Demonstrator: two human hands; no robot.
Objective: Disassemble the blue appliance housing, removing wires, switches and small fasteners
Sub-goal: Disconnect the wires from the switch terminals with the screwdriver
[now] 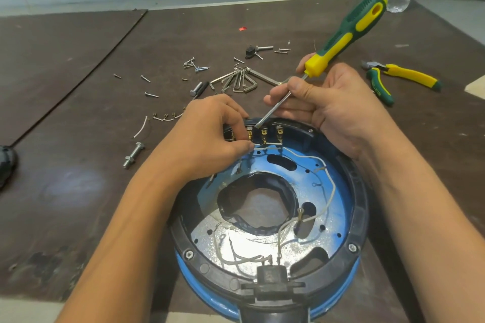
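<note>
- Housing (181,241) sits open side up at the near table (78,86) edge, so the insides are reachable from above.
- Loose white wires (332,191) trail across its blue floor; some look already freed.
- Left hand (210,134) pinches one wire at the switches (263,135) on the far wall, probably tensioning it for release.
- Right hand (336,102) grips the screwdriver (319,61) low on the shaft, fingers curled, for fine tip control at a terminal.
- Screws (195,65), hex keys (236,81) and a bolt (133,155) lie beyond, parked clear of the work.
- Pliers (404,77) lie far right, within reach.
</note>
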